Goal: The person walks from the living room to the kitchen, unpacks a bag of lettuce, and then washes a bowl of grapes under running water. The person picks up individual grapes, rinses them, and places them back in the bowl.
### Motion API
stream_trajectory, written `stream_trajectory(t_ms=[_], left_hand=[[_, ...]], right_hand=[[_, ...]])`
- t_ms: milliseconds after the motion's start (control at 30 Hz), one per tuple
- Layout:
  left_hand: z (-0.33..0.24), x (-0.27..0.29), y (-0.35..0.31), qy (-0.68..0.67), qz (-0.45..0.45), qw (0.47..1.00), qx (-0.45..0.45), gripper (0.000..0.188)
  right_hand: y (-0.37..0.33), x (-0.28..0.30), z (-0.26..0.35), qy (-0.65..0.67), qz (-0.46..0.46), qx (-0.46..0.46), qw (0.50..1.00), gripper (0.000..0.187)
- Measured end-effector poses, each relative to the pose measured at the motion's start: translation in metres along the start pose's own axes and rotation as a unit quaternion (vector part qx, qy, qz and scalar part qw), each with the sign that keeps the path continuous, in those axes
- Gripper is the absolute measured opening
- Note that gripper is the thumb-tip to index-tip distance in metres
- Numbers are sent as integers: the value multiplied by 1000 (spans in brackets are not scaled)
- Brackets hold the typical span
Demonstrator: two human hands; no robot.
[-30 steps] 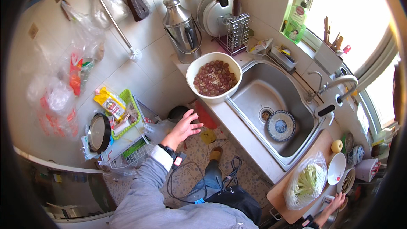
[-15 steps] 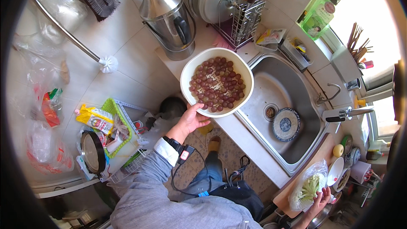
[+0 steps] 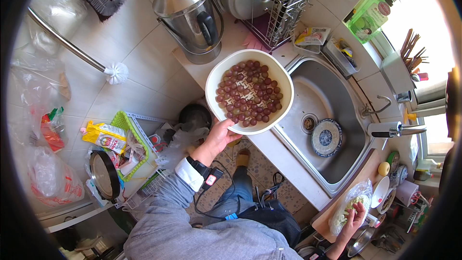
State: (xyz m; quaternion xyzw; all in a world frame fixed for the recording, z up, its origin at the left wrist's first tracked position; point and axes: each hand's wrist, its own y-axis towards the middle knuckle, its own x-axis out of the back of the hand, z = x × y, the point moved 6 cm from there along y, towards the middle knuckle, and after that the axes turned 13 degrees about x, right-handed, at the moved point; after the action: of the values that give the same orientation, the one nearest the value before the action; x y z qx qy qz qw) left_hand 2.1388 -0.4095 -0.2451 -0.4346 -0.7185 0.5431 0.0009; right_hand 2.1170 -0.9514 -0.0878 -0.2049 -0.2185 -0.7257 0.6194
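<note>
My left hand [image 3: 217, 139] grips the lower left rim of a white colander [image 3: 211, 86], its thumb over the edge. Inside lie many loose reddish-purple grapes [image 3: 262, 91], with the slotted bottom showing between them. The colander is level with the counter corner, beside the sink; whether it rests on the counter I cannot tell. Far to the right, my right hand [image 3: 352, 222] reaches over a clear plastic bag [image 3: 363, 193] holding a pale green vegetable [image 3: 342, 217]. Its fingers are slightly bent and apart, touching or just above the bag, which lies on a wooden board [image 3: 323, 222].
The steel sink [image 3: 301, 101] holds a blue-and-white plate [image 3: 327, 137] near its drain, with a faucet [image 3: 378, 106] at its right. A metal pot [image 3: 187, 24] and a knife rack [image 3: 284, 24] stand behind the colander. Bowls [image 3: 380, 191] crowd the right side; a shelf basket [image 3: 139, 149] is at left.
My right hand has moved left, from the bag's right edge to over the vegetable. My left hand keeps its grip; the colander has shifted slightly right relative to the counter.
</note>
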Motion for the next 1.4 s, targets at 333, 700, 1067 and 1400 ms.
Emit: stream_trajectory(t_ms=[333, 700, 1067, 1400], left_hand=[[1, -1, -1, -5, -11, 1000, 5, 46], [1, 1, 0, -3, -10, 1000, 5, 45], [1, -1, -2, -1, -5, 1000, 20, 44], [2, 1, 0, 5, -8, 1000, 13, 43]], right_hand=[[-1, -25, 8, 15, 18, 5, 1000, 29], [0, -43, 8, 61, 62, 0, 996, 27], [-1, -63, 14, 99, 90, -28, 991, 24], [-3, -68, 17, 90, 105, -37, 990, 24]])
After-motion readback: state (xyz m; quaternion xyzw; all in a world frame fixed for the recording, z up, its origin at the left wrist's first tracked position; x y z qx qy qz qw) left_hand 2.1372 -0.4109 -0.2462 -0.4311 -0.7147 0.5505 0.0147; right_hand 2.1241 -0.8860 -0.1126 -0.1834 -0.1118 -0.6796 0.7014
